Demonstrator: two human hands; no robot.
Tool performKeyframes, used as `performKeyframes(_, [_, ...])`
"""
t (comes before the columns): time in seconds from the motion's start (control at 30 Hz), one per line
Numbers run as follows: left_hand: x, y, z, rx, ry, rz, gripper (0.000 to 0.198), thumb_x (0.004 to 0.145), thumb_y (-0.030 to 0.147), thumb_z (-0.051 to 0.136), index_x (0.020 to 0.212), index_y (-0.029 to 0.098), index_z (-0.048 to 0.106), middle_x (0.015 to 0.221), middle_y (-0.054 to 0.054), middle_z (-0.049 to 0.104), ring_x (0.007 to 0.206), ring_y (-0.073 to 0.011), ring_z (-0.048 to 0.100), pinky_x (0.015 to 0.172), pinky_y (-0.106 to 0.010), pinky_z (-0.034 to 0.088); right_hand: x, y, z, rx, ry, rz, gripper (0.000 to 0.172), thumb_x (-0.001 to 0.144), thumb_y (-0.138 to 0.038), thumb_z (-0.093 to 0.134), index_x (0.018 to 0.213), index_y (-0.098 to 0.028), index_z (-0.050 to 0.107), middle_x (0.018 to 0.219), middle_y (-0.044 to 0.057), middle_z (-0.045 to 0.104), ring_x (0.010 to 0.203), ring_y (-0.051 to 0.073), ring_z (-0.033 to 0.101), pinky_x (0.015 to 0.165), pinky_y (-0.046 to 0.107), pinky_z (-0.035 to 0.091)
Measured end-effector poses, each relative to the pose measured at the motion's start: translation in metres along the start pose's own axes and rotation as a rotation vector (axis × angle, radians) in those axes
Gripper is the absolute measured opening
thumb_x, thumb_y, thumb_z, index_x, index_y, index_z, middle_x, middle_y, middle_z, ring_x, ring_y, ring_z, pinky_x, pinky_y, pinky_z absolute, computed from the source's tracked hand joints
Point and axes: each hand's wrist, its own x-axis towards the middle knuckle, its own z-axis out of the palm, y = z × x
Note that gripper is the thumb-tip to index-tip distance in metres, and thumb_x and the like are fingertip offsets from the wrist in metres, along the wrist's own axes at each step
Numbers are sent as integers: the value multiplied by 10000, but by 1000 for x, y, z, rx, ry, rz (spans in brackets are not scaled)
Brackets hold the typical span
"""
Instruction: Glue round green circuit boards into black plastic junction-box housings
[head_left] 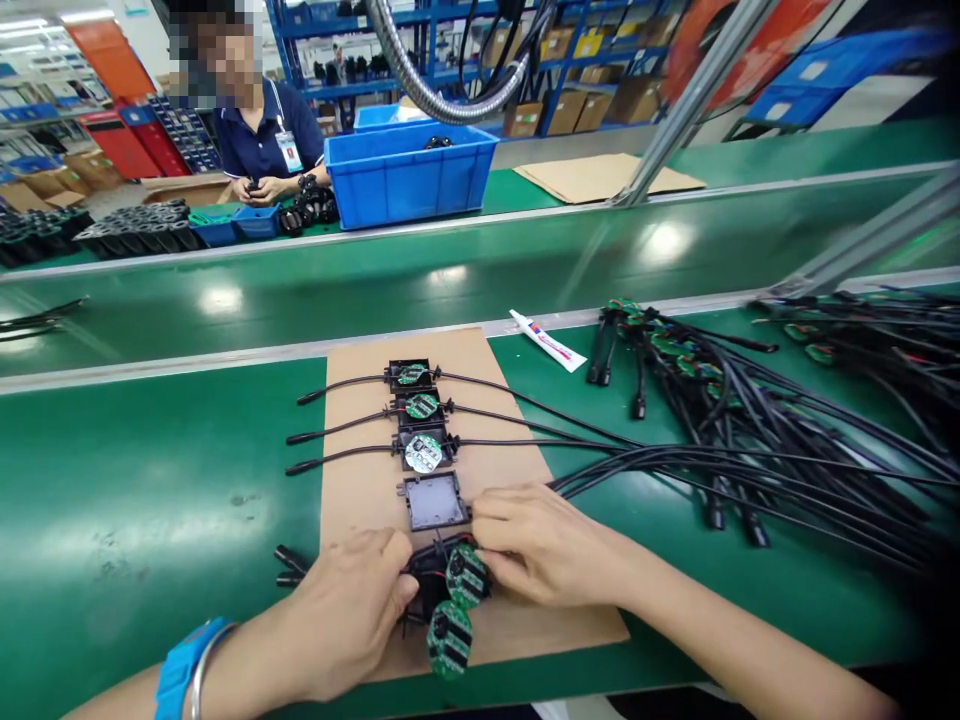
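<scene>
Near the front of a cardboard sheet (356, 400), my left hand (337, 605) is closed over black cables, whose connector ends (291, 565) stick out to its left. My right hand (536, 545) is closed at the other side, with black cables (592, 470) running from it to the right. Between the hands hang two round green circuit boards (450, 638), in front of a black housing partly hidden by my fingers. Just beyond lies an open black case (435, 500) with a pale inside. Farther back, three black cases hold cabled circuit boards (424, 453) in a column.
A pile of cabled boards (690, 370) covers the right of the green bench (150, 500). A white tube (547, 340) lies near the back rail. Across the line stand a blue bin (412, 175) and a co-worker (270, 130) handling a black part.
</scene>
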Motion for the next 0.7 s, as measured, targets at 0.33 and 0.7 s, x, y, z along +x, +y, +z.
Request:
performKeyframes(0.33, [-5,-29,-18,121,287,-103,336,997,279,223,796,195,480,787,-40,573,738,-200,552,675,-326,428,14,23,-21,248,48,261,91,904,-274,510,899,-183,516,852,27,592,757,139,544,683,257,427])
performKeyframes(0.7, [4,-46,-5,664,455,-136,231,947,210,318,804,189,499,676,-45,527,631,-214,493,600,-335,395,22,37,27,-48,291,142,271,980,-258,371,854,-152,586,811,75,606,775,175,541,703,309,457])
